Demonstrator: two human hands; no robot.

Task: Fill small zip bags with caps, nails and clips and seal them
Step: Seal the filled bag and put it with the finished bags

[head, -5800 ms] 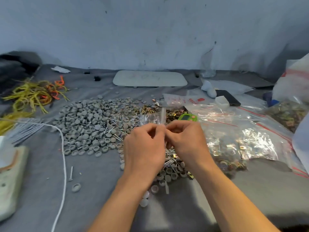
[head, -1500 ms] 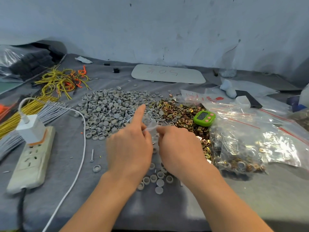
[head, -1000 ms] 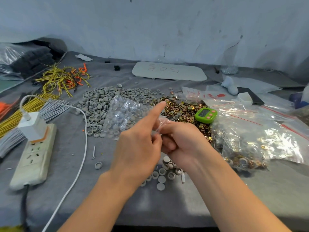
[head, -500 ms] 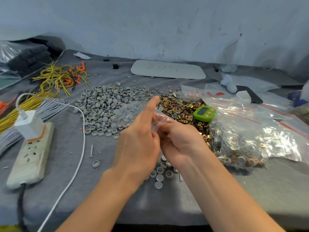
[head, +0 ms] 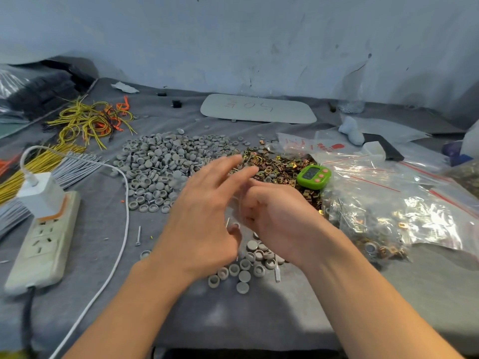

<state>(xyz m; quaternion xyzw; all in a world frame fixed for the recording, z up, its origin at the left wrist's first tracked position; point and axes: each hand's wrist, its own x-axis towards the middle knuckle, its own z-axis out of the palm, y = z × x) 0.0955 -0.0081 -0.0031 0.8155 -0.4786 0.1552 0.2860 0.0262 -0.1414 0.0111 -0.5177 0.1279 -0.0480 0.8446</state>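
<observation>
Both hands meet above the grey cloth (head: 233,320), in front of the piles. One small clear zip bag (head: 239,203) hangs between the two hands. It is blurred and barely distinguishable.

- **Right hand (head: 280,216):** the fingers are curled and pinch the bag at its right edge.
- **Left hand (head: 204,216):** the fingers are stretched out and motion-blurred, clasping nothing. Contact with the bag cannot be determined.

Behind the hands lie one heap of grey caps (head: 166,164) and, touching its right side, one heap of gold clips (head: 280,167). Roughly a dozen loose caps (head: 243,275) are scattered below the wrists. One single nail (head: 138,235) lies apart, to the left of the left hand.

Also visible:
- one green timer (head: 313,176) at the right edge of the clips;
- one large zip bag (head: 401,203) holding mixed hardware, further right;
- one power strip (head: 44,242) at far left, carrying one white charger (head: 41,193).
</observation>
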